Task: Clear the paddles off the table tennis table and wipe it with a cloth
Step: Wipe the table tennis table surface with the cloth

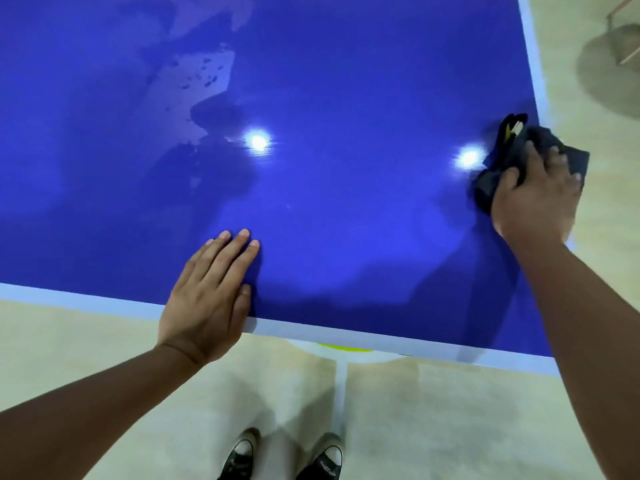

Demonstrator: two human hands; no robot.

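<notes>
The blue table tennis table (329,81) with pale border lines fills most of the head view. My right hand (535,199) presses a dark, bunched cloth (509,150) onto the table near its right edge; the fingers lie spread over the cloth, which shows a small yellow and white tag. My left hand (207,292) rests flat on the table at its near edge, fingers straight and together. No paddles are in view.
Two ceiling lights glare off the glossy table top. Beige floor runs along the near and right sides. My black sneakers (284,459) stand below the near edge. A pale chair base (613,64) sits on the floor at top right.
</notes>
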